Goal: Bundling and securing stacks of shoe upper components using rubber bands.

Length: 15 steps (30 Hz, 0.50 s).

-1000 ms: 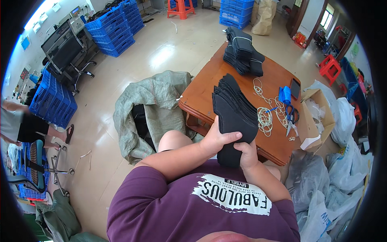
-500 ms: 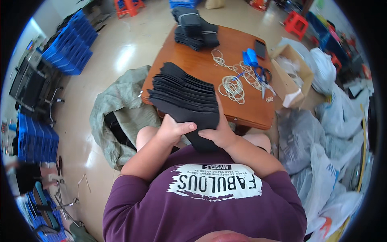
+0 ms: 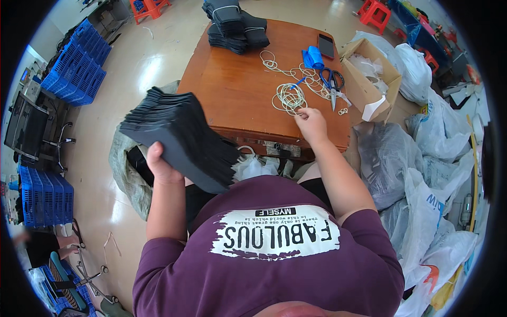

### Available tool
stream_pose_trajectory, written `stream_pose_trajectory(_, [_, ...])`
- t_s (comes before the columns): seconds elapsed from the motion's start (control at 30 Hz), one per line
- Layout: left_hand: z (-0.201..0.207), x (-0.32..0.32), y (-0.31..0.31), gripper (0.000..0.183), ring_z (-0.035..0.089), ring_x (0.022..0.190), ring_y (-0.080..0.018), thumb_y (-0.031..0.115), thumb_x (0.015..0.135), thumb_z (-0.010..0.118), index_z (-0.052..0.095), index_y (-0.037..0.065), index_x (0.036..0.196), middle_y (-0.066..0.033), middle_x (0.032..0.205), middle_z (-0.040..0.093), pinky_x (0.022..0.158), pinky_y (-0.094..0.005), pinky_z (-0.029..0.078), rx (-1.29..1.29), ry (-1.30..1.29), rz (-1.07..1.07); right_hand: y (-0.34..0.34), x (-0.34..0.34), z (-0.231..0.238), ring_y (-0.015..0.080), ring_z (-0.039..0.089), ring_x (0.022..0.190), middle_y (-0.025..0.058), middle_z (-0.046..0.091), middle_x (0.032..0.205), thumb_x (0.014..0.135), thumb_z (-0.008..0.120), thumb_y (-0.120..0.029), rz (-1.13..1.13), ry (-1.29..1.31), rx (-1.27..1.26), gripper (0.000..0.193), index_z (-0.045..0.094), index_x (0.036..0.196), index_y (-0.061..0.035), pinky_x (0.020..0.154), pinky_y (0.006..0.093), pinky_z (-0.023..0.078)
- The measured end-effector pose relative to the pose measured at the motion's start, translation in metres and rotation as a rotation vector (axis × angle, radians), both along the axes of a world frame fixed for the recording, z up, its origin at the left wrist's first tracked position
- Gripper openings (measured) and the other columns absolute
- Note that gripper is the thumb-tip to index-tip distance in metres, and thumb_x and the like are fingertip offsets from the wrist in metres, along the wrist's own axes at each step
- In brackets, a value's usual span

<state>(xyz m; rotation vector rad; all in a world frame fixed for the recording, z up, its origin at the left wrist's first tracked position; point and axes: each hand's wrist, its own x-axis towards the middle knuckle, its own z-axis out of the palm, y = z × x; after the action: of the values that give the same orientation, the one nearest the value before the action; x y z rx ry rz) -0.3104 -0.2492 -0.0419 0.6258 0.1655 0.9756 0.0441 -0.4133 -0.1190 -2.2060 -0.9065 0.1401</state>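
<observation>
Left hand [image 3: 161, 166] grips black stack [image 3: 182, 138] from below, held left of table [image 3: 237, 100]. Right hand [image 3: 311, 122] pinches white string [image 3: 289, 98] at table's near edge; scissors [image 3: 332, 84] just beyond.

A glossy pale floor [image 3: 132, 68] reflects a bright patch of light near the brown wooden counter [image 3: 237, 90]. Stacks of blue plastic crates [image 3: 76, 66] line the left side, with more blue crates [image 3: 45, 198] lower down and a dark desk [image 3: 26, 124] between them. Red stools [image 3: 150, 6] stand at the far end. White plastic sacks [image 3: 438, 174] crowd the right side. A grey-green sack [image 3: 124, 174] lies on the floor, possibly cloth.
</observation>
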Motion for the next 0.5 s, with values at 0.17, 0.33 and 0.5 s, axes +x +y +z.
stream_pose_trajectory(0.17, [-0.003,-0.012,0.005,0.079,0.053,0.127,-0.0318,0.060,0.083,0.063,0.051,0.007,0.140,-0.0138,0.140,0.054,0.110,-0.0481,0.040,0.018,-0.094,-0.004,-0.003,0.020,-0.020,0.0306,0.064,0.094,0.0110,0.067,0.091,0.081,0.071,-0.023,0.104,-0.357,-0.229,0.019,0.075,0.090,-0.0063,0.083,0.0434,0.051])
stream_pose_trajectory(0.33, [0.001,-0.011,0.000,0.078,0.054,0.126,-0.0314,0.057,0.081,0.065,0.052,0.006,0.139,-0.0132,0.138,0.056,0.109,-0.0487,0.040,0.047,-0.117,-0.039,-0.003,0.019,-0.019,0.0309,0.061,0.090,0.0098,0.063,0.085,0.082,0.067,-0.017,0.253,-0.666,-0.242,0.011,0.070,0.079,-0.0070,0.080,0.0468,0.049])
stream_pose_trajectory(0.5, [0.004,-0.009,-0.002,0.076,0.055,0.124,-0.0307,0.052,0.080,0.068,0.053,0.006,0.137,-0.0125,0.135,0.058,0.108,-0.0489,0.041,0.077,-0.097,-0.057,-0.001,0.032,-0.027,0.0319,0.061,0.086,0.0120,0.063,0.084,0.082,0.067,-0.014,0.145,-0.489,-0.034,0.009,0.069,0.081,-0.0059,0.078,0.0453,0.050])
